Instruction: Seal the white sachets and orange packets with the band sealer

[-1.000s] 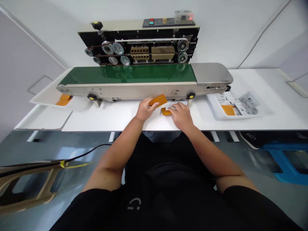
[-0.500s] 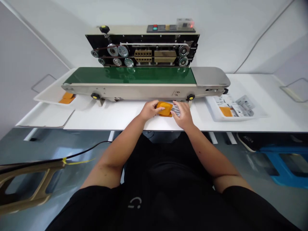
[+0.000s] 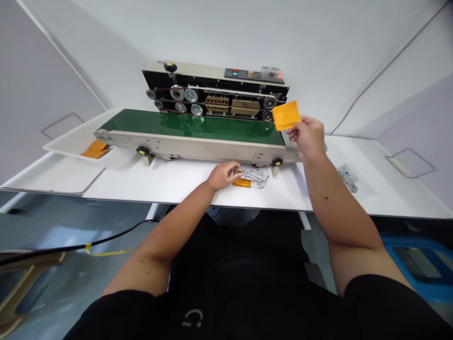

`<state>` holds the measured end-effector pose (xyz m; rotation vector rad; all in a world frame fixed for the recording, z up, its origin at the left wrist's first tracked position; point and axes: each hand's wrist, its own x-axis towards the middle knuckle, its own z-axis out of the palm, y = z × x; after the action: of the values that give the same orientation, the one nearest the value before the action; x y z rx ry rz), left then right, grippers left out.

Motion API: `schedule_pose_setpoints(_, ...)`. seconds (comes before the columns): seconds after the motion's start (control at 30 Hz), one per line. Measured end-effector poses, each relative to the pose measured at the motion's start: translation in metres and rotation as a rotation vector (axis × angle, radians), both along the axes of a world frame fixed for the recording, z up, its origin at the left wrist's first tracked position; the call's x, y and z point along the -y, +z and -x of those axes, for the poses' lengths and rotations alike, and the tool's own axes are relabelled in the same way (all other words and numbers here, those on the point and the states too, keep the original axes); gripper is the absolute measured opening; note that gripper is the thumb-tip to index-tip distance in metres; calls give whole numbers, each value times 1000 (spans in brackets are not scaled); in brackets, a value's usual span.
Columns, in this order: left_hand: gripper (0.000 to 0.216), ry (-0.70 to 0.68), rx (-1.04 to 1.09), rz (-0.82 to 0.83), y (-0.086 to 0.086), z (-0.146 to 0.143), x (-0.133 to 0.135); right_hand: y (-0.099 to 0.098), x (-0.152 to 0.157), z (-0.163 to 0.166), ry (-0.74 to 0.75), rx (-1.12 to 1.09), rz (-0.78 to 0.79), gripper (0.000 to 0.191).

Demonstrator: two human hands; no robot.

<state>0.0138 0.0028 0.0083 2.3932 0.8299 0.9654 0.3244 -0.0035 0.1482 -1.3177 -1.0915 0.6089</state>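
Note:
My right hand (image 3: pixel 311 137) is raised at the feed end of the band sealing machine (image 3: pixel 219 89) and pinches a flat orange pouch (image 3: pixel 286 115) by its lower right corner. The pouch hangs in front of the rollers' right end, over the green belt (image 3: pixel 177 126). My left hand (image 3: pixel 222 175) rests on the white table, its thumb and fingers curved and a little apart. Just right of its fingertips lie several white printed sachets (image 3: pixel 257 174) in a loose pile. Another orange pouch (image 3: pixel 242 182) lies partly under them, close to my left thumb.
At the left, a white tray (image 3: pixel 63 150) holds several orange pouches (image 3: pixel 95 148). My right forearm covers most of the right tray, leaving some printed sachets (image 3: pixel 348 177) visible. A blue stool (image 3: pixel 421 283) and a brown stool (image 3: pixel 28 293) stand below the table (image 3: pixel 184 186).
My right hand has left the table and lifted an orange pouch up to the belt's right end. My left hand has let go of the pouch and stayed low. The view has shifted and tilted.

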Motion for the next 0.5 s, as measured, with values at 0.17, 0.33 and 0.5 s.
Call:
schedule_pose_setpoints(0.17,25,-14,-22,-36,-2,0,-1,17,-52,-9,-119,-252,210,11)
schedule_pose_setpoints(0.33,23,-55,-60,-51,2,-1,0,17,-73,12,-5,-270,302,11)
schedule_pose_setpoints(0.5,29,-145,-138,-81,4,-4,-3,-2,-32,26,-210,250,-60,23)
